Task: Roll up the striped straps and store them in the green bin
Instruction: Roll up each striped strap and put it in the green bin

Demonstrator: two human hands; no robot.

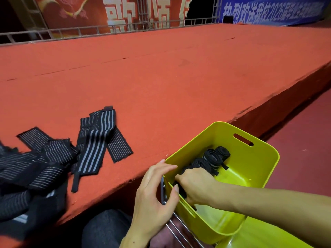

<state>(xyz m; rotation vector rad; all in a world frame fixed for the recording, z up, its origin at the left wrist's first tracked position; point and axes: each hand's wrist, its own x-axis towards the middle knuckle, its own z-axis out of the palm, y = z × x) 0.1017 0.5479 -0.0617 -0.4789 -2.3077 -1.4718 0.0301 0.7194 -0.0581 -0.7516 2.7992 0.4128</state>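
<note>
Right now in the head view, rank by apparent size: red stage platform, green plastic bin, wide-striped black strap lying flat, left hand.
1. Red stage platform, by far.
2. Green plastic bin.
3 and 4. Wide-striped black strap and left hand: look alike; the hand is nearer the camera, so unranked.

strap pile [21, 169] cut off left, right hand [195, 185] hiding roll

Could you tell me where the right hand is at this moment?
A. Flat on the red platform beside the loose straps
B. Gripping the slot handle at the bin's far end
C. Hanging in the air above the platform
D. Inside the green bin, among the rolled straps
D: the right hand reaches down inside the green bin at the near end of the row of rolled straps, while the left hand holds the bin's near rim.
</note>
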